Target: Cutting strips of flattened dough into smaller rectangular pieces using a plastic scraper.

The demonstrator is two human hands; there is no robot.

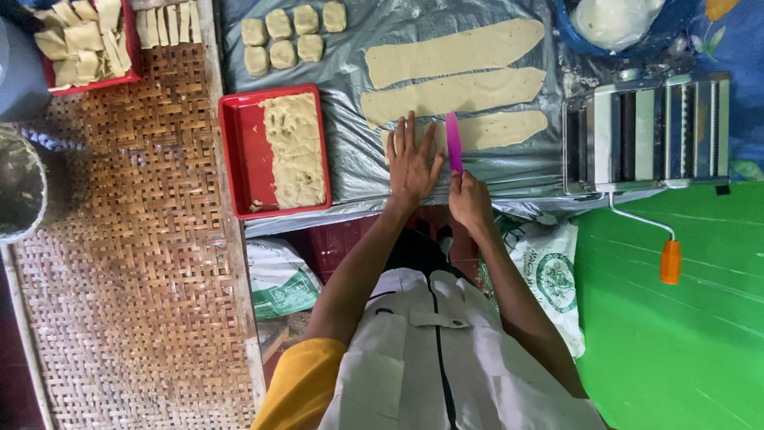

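Grey plastic sheeting [358,159] covers the surface before you, with a woven mat [135,263] spread at its 9 o'clock side and a green board [676,334] at 4 o'clock.

Your left hand [412,163] lies flat, fingers spread, pressing on the near end of the nearest dough strip [509,127]. It holds nothing; the palm simply bears down on the dough. Your right hand [469,199] is closed around the handle of a pink knife [454,142], whose blade points toward 12 o'clock and rests across that same strip, just beside the left hand's fingers on their 3 o'clock side.

Two more strips lie beyond it toward 12 o'clock: a middle strip [454,94] and a far strip [458,52], each apart from its neighbour and all running roughly from 9 to 3 o'clock.

At 9 o'clock from your left hand sits a red tray [243,155] with a slab of dough [296,147] filling its right half. Beyond the tray, at 11 o'clock, seven small dough pieces [280,38] lie in two rows on the sheeting. Farther off at 10 o'clock, a second red tray [127,48] is heaped with cut squares [79,40], and a row of cut bits [169,24] lies just beside it.

At 3 o'clock stands a metal dough roller [649,131], its crank ending in an orange handle [671,261] over the green board. A blue bowl [573,32] with a white bag inside sits at 1 o'clock.
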